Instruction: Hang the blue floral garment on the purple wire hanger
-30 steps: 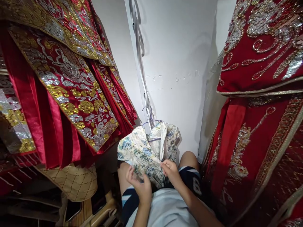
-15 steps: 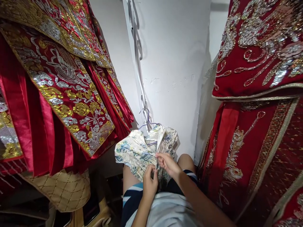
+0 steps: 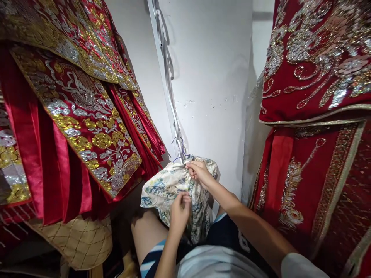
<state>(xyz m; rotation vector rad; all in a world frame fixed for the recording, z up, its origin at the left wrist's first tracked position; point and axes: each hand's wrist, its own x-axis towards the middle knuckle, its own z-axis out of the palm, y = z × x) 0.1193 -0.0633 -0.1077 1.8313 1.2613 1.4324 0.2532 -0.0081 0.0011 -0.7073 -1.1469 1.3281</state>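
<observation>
Down at six o'clock, the left hand (image 3: 180,208) blurs at its fingers, and whether they touch the shirt (image 3: 166,187) can't be told! The right hand (image 3: 198,172) covers the cloth it pinches; the hanger (image 3: 182,148) vanishes underneath. Near twelve, the rack (image 3: 164,63) runs off the top. At ten, a gown (image 3: 100,127) is cropped left; at two, a beaded top (image 3: 315,83) right; at four, the sleeve (image 3: 300,265) below.
</observation>
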